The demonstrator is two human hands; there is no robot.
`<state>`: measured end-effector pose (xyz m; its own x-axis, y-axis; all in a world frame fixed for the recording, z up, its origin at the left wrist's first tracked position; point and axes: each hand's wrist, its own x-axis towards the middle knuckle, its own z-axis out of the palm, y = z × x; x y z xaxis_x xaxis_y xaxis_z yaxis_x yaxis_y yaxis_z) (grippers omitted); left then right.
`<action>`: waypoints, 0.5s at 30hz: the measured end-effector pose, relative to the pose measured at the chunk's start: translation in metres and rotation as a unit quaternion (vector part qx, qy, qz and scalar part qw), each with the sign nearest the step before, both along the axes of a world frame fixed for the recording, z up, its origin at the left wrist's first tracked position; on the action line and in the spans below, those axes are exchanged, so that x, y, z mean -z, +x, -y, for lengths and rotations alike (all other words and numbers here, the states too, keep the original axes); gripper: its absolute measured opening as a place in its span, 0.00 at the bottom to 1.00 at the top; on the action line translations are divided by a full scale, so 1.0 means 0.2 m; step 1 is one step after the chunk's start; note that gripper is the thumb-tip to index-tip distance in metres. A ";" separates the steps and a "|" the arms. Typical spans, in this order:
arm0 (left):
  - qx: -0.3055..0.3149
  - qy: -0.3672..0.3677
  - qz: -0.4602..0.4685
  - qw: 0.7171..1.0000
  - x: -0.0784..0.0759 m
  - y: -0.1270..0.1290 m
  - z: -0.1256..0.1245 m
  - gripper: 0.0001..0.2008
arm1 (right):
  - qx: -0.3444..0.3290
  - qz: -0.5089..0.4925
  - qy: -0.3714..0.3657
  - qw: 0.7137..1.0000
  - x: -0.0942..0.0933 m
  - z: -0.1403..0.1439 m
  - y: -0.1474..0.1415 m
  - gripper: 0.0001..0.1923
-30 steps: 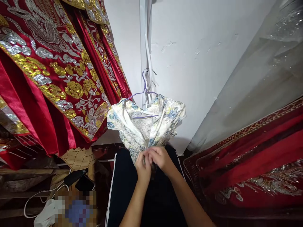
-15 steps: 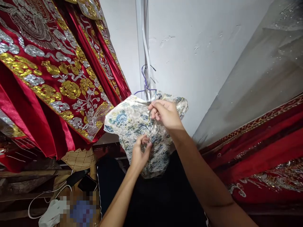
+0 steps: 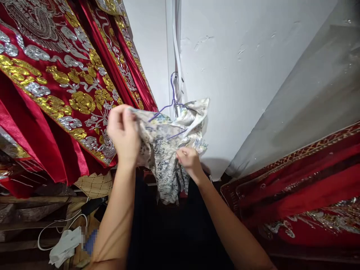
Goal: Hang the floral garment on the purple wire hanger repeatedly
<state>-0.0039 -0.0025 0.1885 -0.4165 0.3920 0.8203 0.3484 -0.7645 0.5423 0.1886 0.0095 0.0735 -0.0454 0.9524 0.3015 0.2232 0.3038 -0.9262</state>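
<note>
A floral blouse (image 3: 168, 165) in cream and blue hangs partly on a purple wire hanger (image 3: 172, 93). Its front is parted, so the pale inside and the hanger's lower bar show. My left hand (image 3: 123, 129) is closed on the blouse's upper left edge and pulls it out to the side. Lower and to the right, my right hand (image 3: 188, 159) is closed on the other front edge. The hanger's hook loops over a fixture on the white post (image 3: 176, 45). My left hand is somewhat blurred.
Red cloth with gold and silver sequins (image 3: 81, 101) hangs at the left. More red embroidered cloth (image 3: 323, 202) is at the right, below a sheer grey covering (image 3: 295, 101). A white cable (image 3: 42, 243), a white crumpled item (image 3: 66, 243) and a tan quilted piece (image 3: 94, 185) lie lower left.
The blouse front has gone from closed to spread apart. My left hand has moved up and left with its edge, while my right hand has dropped from the collar to the middle.
</note>
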 end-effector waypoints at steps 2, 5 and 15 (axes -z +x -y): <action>0.043 -0.026 0.140 0.989 0.11 -0.15 0.00 0.09 | -0.008 -0.005 -0.034 0.999 0.12 0.10 0.01 0.17; 0.096 -0.086 0.212 0.969 0.41 -0.27 0.01 0.13 | -0.048 -0.046 -0.088 0.994 0.21 0.28 0.02 0.17; 0.248 -0.224 0.301 0.893 0.82 0.26 0.18 0.11 | -0.093 0.012 -0.101 0.990 0.22 0.37 0.17 0.21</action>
<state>0.0491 -0.0385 0.0237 -0.4135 0.8832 0.2213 -0.4296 -0.4035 0.8079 0.2222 -0.0648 0.0302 -0.2314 0.9674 0.1029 0.2032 0.1515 -0.9674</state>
